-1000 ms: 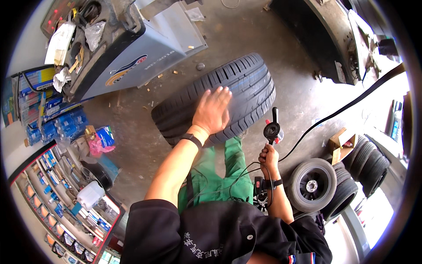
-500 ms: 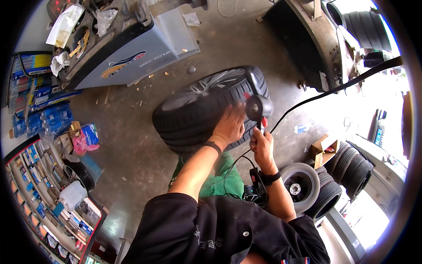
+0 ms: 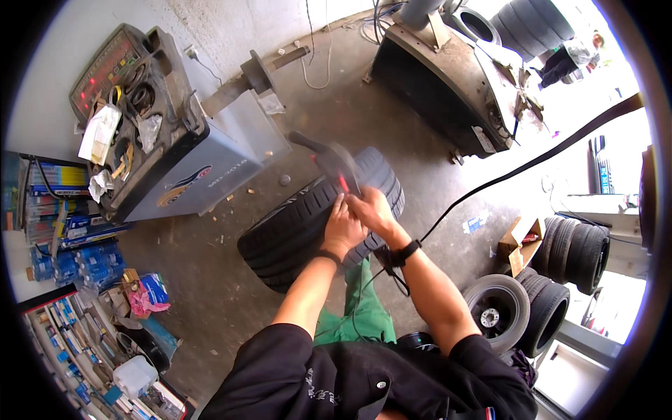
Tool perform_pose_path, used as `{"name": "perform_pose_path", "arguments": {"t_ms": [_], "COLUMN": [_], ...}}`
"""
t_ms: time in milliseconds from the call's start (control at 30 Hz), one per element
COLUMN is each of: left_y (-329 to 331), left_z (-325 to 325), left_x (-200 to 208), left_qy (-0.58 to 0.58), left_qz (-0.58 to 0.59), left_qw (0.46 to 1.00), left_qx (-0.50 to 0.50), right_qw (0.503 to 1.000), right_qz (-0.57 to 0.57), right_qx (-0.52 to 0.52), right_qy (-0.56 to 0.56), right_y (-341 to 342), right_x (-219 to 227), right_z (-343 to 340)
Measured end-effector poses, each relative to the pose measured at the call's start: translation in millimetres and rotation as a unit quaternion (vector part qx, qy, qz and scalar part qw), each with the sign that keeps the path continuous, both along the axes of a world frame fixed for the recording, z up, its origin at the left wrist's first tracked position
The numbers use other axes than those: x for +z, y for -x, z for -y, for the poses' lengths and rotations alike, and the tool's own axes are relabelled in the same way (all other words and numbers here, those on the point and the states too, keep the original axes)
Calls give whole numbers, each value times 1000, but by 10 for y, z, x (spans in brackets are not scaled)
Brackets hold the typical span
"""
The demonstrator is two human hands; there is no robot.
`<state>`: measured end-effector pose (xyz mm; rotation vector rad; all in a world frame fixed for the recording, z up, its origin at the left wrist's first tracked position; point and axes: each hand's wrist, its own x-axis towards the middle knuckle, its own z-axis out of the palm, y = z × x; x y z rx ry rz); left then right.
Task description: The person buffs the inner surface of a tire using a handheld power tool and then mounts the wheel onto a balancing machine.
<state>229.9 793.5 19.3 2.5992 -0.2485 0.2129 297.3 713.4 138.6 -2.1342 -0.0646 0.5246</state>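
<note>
A wheel with a black tyre (image 3: pixel 280 245) rests on the floor before my legs, tread toward me. Only a sliver of its silver rim shows along the far left side. Over the tyre, my right hand (image 3: pixel 374 210) is closed round the near end of a black hand tool (image 3: pixel 334 164) with a broad head and red parts. Motion blurs this tool, so its exact kind is unclear. Right up against it is my left hand (image 3: pixel 344 229), its fingers bent and drawn together near the tool's lower end; what they grip is hidden. A dark cord (image 3: pixel 358 297) hangs below my hands.
A grey wheel-balancing machine (image 3: pixel 203 175) with a cluttered top stands at the left. At the far right is another dark machine (image 3: pixel 434 91). A black hose (image 3: pixel 518 161) crosses the right side. Tyres (image 3: pixel 549 318) and a cardboard box (image 3: pixel 521 241) lie lower right; shelves (image 3: pixel 91 350) stand lower left.
My right hand has brought the tool up and left, its head swinging to the far left. My left hand has drawn back from the tread to meet my right. Less of the rim shows.
</note>
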Motion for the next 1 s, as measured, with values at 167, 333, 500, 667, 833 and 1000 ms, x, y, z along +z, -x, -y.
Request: {"name": "perform_pose_path", "arguments": {"t_ms": [167,333,500,667,833,1000], "left_y": [-492,-763,-755,-713,-772,-683], "left_z": [-201,-422,-335,-197,-262,-385], "left_x": [27,-63,82,206,435,264], "left_qy": [92,74,109,243,438,352], "left_qz": [25,41,33,-17,-93,-213], "left_qw": [993,988,978,946,870,815], "left_qx": [70,128,172,213,207,409], "right_qw": [994,989,997,979,985,985], "right_qz": [79,-61,-39,-62,56,119], "right_qx": [79,55,54,37,21,126], "right_qy": [-12,-125,-49,-189,-160,1], "right_y": [-583,-721,-655,-480,-407,-274], "right_x": [-456,-797,-1155,-1337,-1691,-1164], "right_z": [208,267,301,406,326,-15]}}
